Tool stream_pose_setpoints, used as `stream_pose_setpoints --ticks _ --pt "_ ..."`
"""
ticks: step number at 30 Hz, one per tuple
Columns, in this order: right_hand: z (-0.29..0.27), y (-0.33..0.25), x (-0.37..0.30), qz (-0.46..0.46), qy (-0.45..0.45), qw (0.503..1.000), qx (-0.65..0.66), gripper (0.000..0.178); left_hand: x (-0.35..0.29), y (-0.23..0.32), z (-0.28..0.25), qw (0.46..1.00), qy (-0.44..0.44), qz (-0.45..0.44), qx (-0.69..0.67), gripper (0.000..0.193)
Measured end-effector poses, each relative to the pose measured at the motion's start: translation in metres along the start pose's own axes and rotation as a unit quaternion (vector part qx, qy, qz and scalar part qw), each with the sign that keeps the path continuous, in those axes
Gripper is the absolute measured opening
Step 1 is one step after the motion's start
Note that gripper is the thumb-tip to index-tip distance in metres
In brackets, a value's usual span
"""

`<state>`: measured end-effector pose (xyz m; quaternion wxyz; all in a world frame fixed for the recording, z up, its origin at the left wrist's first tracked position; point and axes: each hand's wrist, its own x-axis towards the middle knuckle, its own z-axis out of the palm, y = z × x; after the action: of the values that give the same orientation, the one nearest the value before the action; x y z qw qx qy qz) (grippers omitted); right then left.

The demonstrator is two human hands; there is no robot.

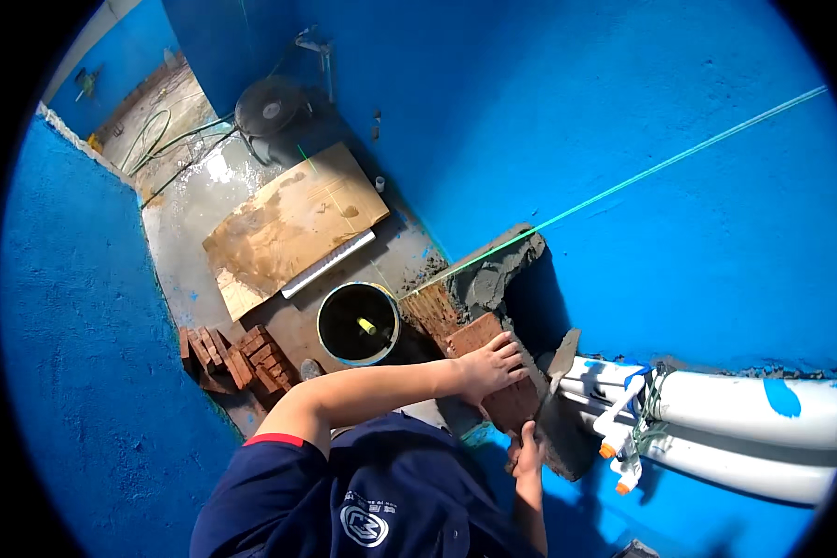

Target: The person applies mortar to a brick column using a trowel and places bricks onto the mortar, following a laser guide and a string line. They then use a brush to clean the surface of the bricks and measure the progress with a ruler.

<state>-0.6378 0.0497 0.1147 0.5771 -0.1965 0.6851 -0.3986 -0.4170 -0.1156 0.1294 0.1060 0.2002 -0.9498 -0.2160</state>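
Note:
A reddish-brown brick (514, 406) lies along the top of a low brick wall coated with grey mortar (502, 279). Across the brick's upper face rests my left hand (493, 370), its fingers curled over the far edge. Beside the brick's near end my right hand (526, 453) is closed, thumb pointing forward. A trowel (564, 355) smeared with mortar extends up from that hand along the brick's right side; the grip is mostly hidden by my fingers. A taut green string (623, 186) runs above the wall's far end.
Left of the wall stands a dark bucket (358, 323) with a yellow-handled item inside. Stacked bricks (262, 361) sit by the left wall. A stained cardboard sheet (298, 223) and a fan (270, 107) are farther back. Thick white pipes (753, 405) with orange-capped fittings (614, 446) stretch right.

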Motion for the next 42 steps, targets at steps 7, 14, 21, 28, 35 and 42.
stream_pose_setpoints --ticks 7,14,21,28,35,42 --pt "-0.025 0.001 -0.026 0.011 0.009 0.976 -0.217 0.045 0.022 -0.076 0.020 0.995 0.055 -0.030 0.072 0.093" --pt "-0.053 0.028 -0.032 0.075 0.034 0.964 -0.252 0.036 0.033 -0.120 0.044 0.995 0.048 -0.060 0.062 0.097" --pt "-0.049 0.010 -0.030 0.090 0.009 0.973 -0.215 0.035 0.031 -0.132 0.050 0.994 0.028 -0.093 0.054 0.094" --pt "-0.041 -0.001 -0.019 0.106 -0.008 0.970 -0.219 0.034 0.028 -0.135 0.068 0.989 0.081 -0.114 0.040 0.086" --pt "-0.037 -0.006 -0.010 0.055 -0.045 0.955 -0.288 0.039 0.028 -0.131 0.062 0.989 0.050 -0.130 0.055 0.093" --pt "-0.033 -0.011 -0.005 0.014 -0.032 0.968 -0.249 0.039 0.027 -0.129 0.059 0.990 0.057 -0.117 0.054 0.083"
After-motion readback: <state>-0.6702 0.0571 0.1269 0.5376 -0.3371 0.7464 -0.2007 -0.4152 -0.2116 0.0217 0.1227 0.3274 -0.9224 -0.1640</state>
